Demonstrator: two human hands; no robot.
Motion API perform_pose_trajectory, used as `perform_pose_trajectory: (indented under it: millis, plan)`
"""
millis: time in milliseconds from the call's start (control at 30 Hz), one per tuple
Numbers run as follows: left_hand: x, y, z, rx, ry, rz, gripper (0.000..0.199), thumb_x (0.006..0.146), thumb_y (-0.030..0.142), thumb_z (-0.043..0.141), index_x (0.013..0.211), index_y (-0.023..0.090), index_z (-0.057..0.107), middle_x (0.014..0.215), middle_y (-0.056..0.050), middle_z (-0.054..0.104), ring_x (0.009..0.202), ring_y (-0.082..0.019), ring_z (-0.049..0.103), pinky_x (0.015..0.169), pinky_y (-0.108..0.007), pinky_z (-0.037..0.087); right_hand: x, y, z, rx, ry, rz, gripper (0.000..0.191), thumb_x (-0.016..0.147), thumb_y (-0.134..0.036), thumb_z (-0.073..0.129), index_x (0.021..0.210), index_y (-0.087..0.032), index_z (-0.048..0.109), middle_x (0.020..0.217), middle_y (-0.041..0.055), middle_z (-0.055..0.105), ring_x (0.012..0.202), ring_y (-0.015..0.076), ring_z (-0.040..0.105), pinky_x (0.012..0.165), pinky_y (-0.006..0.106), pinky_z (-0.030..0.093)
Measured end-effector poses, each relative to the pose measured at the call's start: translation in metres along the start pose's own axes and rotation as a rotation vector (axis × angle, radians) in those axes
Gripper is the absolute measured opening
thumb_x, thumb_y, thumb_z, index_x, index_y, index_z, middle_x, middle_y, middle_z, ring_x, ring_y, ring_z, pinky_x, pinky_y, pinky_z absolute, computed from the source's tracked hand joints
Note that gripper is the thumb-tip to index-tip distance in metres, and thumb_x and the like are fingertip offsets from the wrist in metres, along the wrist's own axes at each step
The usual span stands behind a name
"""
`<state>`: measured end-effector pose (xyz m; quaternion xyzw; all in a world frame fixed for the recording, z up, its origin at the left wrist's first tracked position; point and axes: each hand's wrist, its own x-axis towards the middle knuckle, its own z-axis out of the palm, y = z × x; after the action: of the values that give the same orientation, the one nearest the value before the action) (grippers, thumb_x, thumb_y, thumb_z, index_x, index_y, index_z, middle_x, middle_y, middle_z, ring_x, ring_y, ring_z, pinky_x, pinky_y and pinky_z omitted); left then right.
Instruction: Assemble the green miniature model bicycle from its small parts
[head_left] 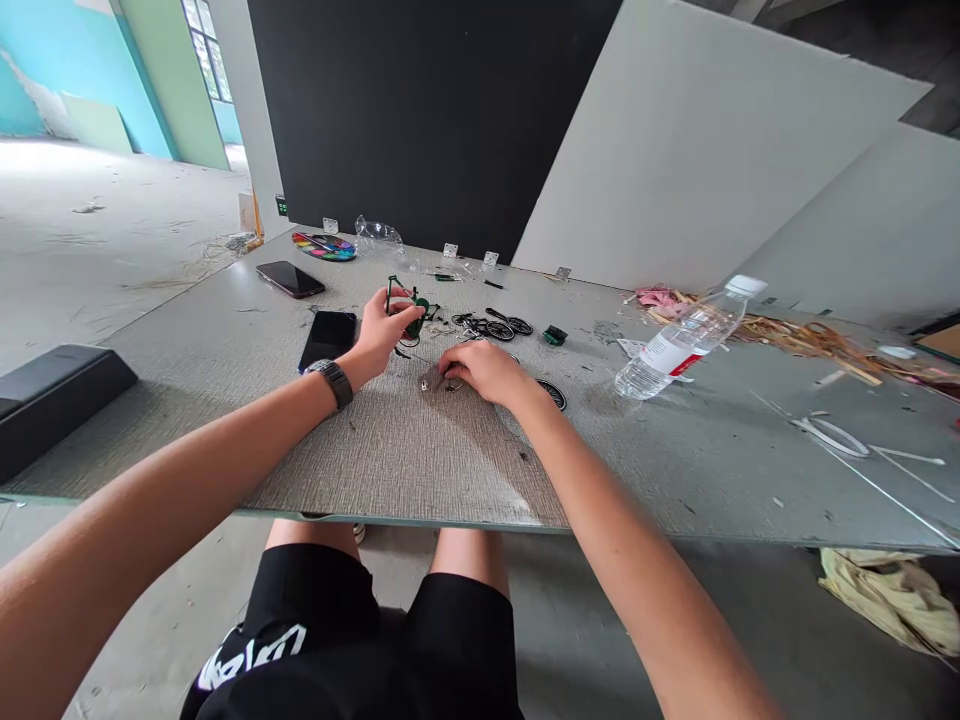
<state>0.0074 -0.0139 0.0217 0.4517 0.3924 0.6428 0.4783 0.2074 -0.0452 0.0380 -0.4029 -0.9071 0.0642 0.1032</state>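
My left hand [382, 330] is closed on a small green model bicycle frame [423, 306], held up a little above the table. Low over the tabletop, my right hand [480, 368] has its thumb and fingers pinched together; whatever sits between the fingertips is too small to make out. Tiny silvery parts [424, 385] lie just by those fingertips. Beyond the hands are black toy wheels [517, 326] and other small dark pieces. Another spoked wheel [553, 395] rests partly behind my right wrist. A small green piece [555, 335] lies further right.
Two phones, one dark [291, 279] and one partly behind my left wrist [327, 335], lie on the left. A colourful palette-shaped item [324, 247] and clear plastic packaging [379, 236] are at the back. To the right stand a tilted water bottle [686, 340] and white ties [836, 435].
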Motion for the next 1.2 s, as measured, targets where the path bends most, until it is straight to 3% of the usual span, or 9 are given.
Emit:
perform_pose_trajectory:
  millis: [167,300,433,567,700,800,1000,1200]
  plan:
    - [0.000,0.000,0.001,-0.007,0.002,0.003,0.026,0.078,0.013,0.071,0.096,0.021,0.054,0.077,0.002,0.058,0.062,-0.009,0.056,0.049,-0.021,0.043,-0.001,0.000,0.000,-0.141,0.023,-0.021,0.013,0.098,-0.018,0.062,0.099,-0.023,0.075,0.103,0.0055,0.074,0.100,0.0219,0.066,0.083,0.032,0.047]
    - [-0.001,0.000,0.001,-0.007,0.005,-0.003,0.026,0.078,0.014,0.071,0.096,0.022,0.053,0.079,0.002,0.059,0.062,-0.009,0.058,0.049,-0.020,0.043,-0.004,0.003,-0.005,-0.158,0.051,0.012,0.015,0.098,-0.014,0.059,0.100,-0.021,0.072,0.103,0.0069,0.073,0.100,0.0227,0.065,0.086,0.034,0.047]
    - [0.001,0.000,-0.001,-0.010,0.019,-0.002,0.025,0.078,0.015,0.070,0.096,0.022,0.054,0.080,0.001,0.059,0.063,-0.010,0.059,0.048,-0.021,0.043,-0.007,0.007,-0.005,-0.049,0.129,0.036,0.027,0.100,-0.009,0.049,0.112,-0.020,0.070,0.111,0.0081,0.072,0.101,0.0217,0.066,0.088,0.035,0.050]
    - [0.004,-0.001,-0.003,-0.009,0.048,-0.004,0.026,0.078,0.016,0.071,0.097,0.022,0.054,0.081,0.001,0.060,0.064,-0.009,0.058,0.049,-0.020,0.042,-0.001,-0.006,0.007,-0.027,0.103,-0.028,0.041,0.099,-0.002,0.041,0.124,-0.021,0.067,0.128,0.0099,0.067,0.107,0.0210,0.065,0.093,0.036,0.050]
    - [0.006,-0.002,-0.003,-0.013,0.064,0.001,0.027,0.076,0.015,0.072,0.096,0.022,0.055,0.080,0.001,0.060,0.064,-0.009,0.057,0.050,-0.020,0.043,0.009,-0.026,0.019,-0.079,0.120,-0.066,0.026,0.106,-0.018,0.041,0.116,-0.016,0.066,0.114,0.0110,0.069,0.099,0.0212,0.064,0.088,0.034,0.048]
    - [0.006,-0.001,-0.003,-0.016,0.069,-0.001,0.028,0.076,0.014,0.072,0.096,0.021,0.054,0.080,0.001,0.060,0.063,-0.010,0.056,0.050,-0.021,0.043,0.011,-0.034,0.020,-0.113,0.138,-0.096,0.027,0.109,-0.029,0.042,0.116,-0.017,0.065,0.108,0.0101,0.069,0.097,0.0214,0.063,0.088,0.034,0.046]
    - [0.004,0.000,-0.003,0.002,0.073,0.015,0.028,0.075,0.013,0.072,0.095,0.021,0.053,0.075,0.003,0.056,0.061,-0.009,0.054,0.050,-0.020,0.041,0.015,-0.037,0.018,-0.120,0.125,-0.070,0.027,0.108,-0.025,0.044,0.116,-0.020,0.069,0.113,0.0093,0.068,0.101,0.0208,0.062,0.086,0.033,0.046]
    - [0.002,0.001,-0.002,0.014,0.048,0.026,0.026,0.077,0.014,0.071,0.095,0.021,0.054,0.075,0.002,0.056,0.061,-0.009,0.053,0.050,-0.020,0.041,0.023,-0.038,0.024,-0.139,0.146,-0.168,0.028,0.105,-0.020,0.046,0.110,-0.019,0.073,0.114,0.0096,0.066,0.105,0.0224,0.061,0.092,0.036,0.047]
